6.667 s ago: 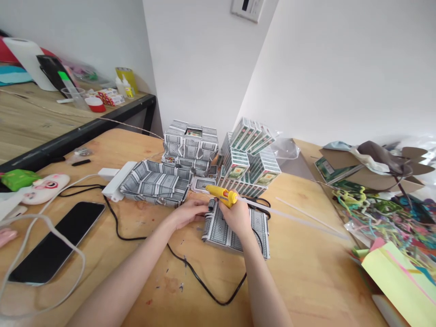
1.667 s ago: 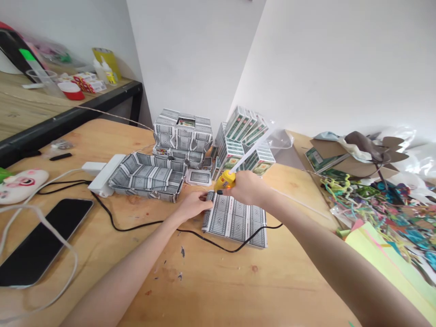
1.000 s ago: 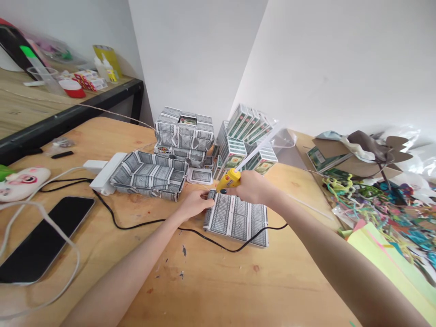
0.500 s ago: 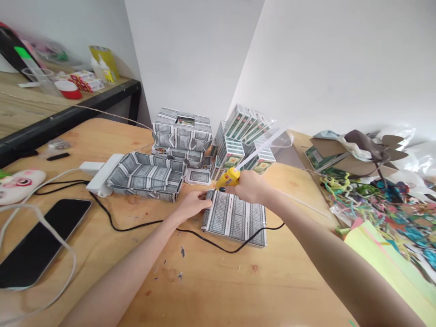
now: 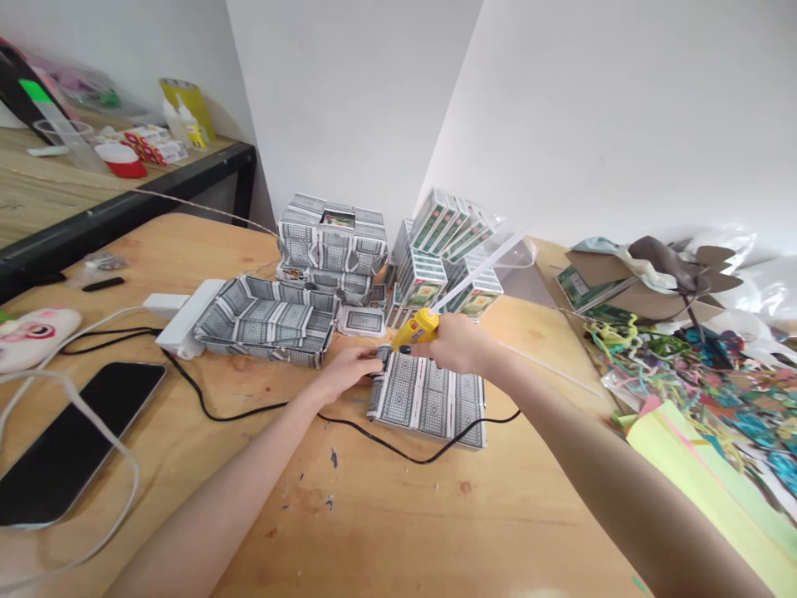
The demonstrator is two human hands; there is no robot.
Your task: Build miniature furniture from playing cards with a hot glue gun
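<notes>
My right hand (image 5: 457, 345) grips a yellow glue gun (image 5: 416, 329) with a clear glue stick poking up and back from it. Its nozzle points down at the far left corner of a flat panel of grey-patterned playing cards (image 5: 429, 400) on the wooden table (image 5: 386, 515). My left hand (image 5: 349, 370) is closed on that same corner, fingers pinching the card edge just beside the nozzle. The gun's black cord (image 5: 267, 409) runs across the table in front of the panel.
A card tray (image 5: 265, 320), a stacked card box (image 5: 330, 245) and several card packs (image 5: 452, 257) stand behind. A phone (image 5: 68, 444) with a white cable lies left, beside a white power adapter (image 5: 180, 320). Coloured paper scraps (image 5: 703, 390) pile up on the right.
Both hands stay at the panel's far left corner. The gun, once held across the panel, is now tilted nozzle down at the corner. The view has shifted slightly.
</notes>
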